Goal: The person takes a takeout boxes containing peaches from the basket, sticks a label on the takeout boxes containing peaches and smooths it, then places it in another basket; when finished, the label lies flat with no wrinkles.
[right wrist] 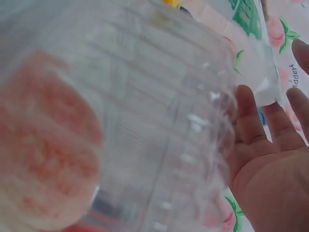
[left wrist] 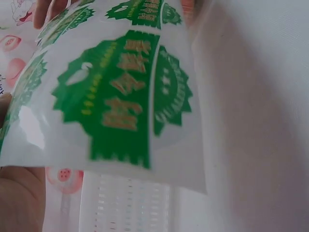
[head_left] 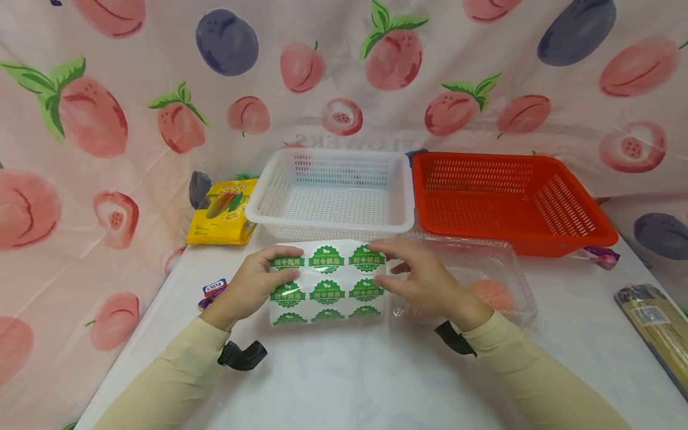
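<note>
A white sheet of green badge-shaped stickers (head_left: 326, 292) is held up in front of me, its printed side facing me. My left hand (head_left: 248, 289) grips its left edge, thumb and a finger lying over the stickers. At the right edge my right hand (head_left: 430, 283) holds it, with thumb and forefinger at the border. Up close in the left wrist view, the sticker sheet (left wrist: 111, 96) bends at its free edge. Beneath my right forearm is a clear plastic box (head_left: 524, 283), with a round pinkish-orange thing (head_left: 491, 294) inside; it shows large in the right wrist view.
Behind the sheet stand a white basket (head_left: 333, 227) and a red basket (head_left: 516, 233). A yellow packet (head_left: 223, 230) lies left of them. Small purple-wrapped items (head_left: 212, 297) lie on the left, another (head_left: 602, 257) at the right. A long brown package (head_left: 653, 328) lies far right.
</note>
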Tool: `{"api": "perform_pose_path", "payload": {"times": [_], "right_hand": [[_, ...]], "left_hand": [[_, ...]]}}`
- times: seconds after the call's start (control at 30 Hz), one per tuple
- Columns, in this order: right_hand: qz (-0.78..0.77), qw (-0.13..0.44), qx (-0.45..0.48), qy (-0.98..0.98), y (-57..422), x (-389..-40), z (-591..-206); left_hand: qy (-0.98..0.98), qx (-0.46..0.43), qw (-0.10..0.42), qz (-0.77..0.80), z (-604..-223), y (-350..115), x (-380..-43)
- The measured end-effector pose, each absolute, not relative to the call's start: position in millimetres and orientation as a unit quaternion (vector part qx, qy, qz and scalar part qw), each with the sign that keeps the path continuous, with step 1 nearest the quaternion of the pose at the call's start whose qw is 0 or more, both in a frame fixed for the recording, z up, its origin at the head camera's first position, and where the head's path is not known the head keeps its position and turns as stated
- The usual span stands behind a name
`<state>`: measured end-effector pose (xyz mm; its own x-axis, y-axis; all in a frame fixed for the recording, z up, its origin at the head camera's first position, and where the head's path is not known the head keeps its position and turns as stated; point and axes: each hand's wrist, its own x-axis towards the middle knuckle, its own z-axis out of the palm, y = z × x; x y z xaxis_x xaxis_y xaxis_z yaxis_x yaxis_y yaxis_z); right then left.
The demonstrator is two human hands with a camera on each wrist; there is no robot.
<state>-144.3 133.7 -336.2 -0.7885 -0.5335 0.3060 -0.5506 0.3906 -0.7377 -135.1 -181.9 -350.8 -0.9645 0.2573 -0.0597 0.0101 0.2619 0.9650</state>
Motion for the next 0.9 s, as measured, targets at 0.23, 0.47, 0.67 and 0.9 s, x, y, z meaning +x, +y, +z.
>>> {"api": "perform_pose_path", "payload": {"times": [0.23,0.47,0.67,0.9], "right_hand": [[0.424,0.012,0.319,-0.847,134,-143,-337],[0.412,0.023,0.320,-0.853,135,-142,-336],[0.417,0.032,0.310,-0.854,137,-142,-335],[0.450,0.044,0.265,-0.852,149,-142,-329]], "left_hand": [[0.784,0.092,0.112,0.604,-348,-182,-135],[0.795,0.084,0.121,0.588,-350,-184,-139],[0.797,0.076,0.122,0.586,-350,-187,-140],[0.796,0.070,0.120,0.590,-349,-191,-140]]}}
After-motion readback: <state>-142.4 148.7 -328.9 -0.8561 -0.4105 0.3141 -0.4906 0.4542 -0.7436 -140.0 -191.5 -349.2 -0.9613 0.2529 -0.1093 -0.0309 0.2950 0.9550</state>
